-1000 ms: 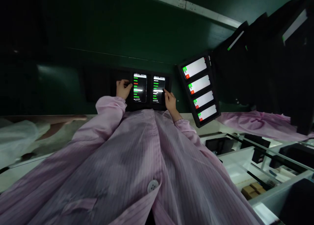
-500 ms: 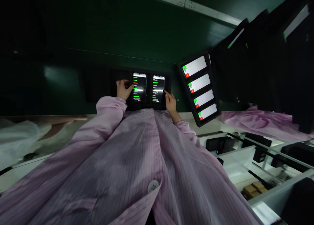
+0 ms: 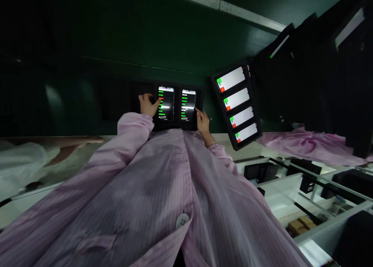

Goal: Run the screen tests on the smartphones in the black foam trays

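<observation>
Two smartphones lie side by side in a black tray (image 3: pixel 177 104) in front of me. Both dark screens carry rows of green text. My left hand (image 3: pixel 148 105) is at the left phone (image 3: pixel 168 113), its thumb reaching to the screen's left edge and its other fingers apart from the thumb over the tray. At the right phone (image 3: pixel 188 104), the outstretched index finger of my right hand (image 3: pixel 203 121) meets the screen's right edge, with the other fingers loosely bent. Neither hand holds anything. Whether the fingertips press the glass cannot be made out.
To the right, a second black tray (image 3: pixel 239 146) stands at a slant, holding several phones with white screens and green and red patches. The green bench (image 3: pixel 175 38) has a metal strip (image 3: pixel 247 13) at its far side. Pink cloth (image 3: pixel 305 144) lies along the right edge.
My left thumb has shifted slightly up and right along the left phone's edge. My right hand stays almost in place at the right phone.
</observation>
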`<state>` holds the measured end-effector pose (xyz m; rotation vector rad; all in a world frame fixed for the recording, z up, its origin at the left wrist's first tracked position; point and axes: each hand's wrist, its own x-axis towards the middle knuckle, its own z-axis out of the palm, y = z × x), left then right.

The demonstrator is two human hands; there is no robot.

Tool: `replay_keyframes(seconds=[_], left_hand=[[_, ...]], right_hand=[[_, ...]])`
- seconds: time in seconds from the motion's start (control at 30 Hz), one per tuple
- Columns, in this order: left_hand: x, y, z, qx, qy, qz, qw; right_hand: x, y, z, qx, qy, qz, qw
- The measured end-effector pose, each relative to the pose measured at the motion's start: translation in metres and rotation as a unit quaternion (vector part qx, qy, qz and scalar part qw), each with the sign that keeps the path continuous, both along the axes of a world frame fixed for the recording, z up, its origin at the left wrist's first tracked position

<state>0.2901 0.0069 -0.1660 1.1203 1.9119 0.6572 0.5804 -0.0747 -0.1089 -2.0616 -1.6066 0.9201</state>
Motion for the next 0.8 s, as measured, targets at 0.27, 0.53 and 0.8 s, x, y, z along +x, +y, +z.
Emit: replay_keyframes(seconds=[0.27, 0.53, 0.8], left_hand=[[-0.007, -0.014, 0.011, -0.012, 0.005, -0.092, 0.996], [-0.01, -0.014, 0.013, -0.021, -0.016, -0.078, 0.997], [0.001, -0.008, 0.01, -0.016, 0.013, -0.048, 0.999]], right_hand=[[0.0, -0.002, 0.0, -0.006, -0.001, -0.014, 1.0], [0.002, -0.002, -0.001, -0.001, 0.001, -0.012, 1.0], [0.002, -0.002, 0.002, 0.002, -0.016, 0.001, 1.0]])
